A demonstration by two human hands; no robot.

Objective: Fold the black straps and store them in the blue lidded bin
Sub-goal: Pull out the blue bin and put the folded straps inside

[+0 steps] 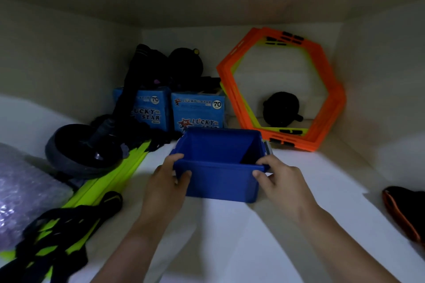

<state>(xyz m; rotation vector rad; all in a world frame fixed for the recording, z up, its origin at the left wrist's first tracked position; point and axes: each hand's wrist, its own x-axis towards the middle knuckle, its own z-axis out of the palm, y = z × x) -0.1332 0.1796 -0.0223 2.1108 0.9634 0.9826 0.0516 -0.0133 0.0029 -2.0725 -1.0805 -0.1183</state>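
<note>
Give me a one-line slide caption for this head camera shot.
Both hands, left hand and right hand, grip the open blue bin on a white shelf, black straps lying left.

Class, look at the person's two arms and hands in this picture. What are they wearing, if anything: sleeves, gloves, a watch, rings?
Nothing that shows. The left hand and right hand are bare, with no gloves, and no rings can be made out. Both forearms are uncovered down to the picture's lower edge: no sleeves, watch or wristband in view. The dim light could hide small details.
</note>
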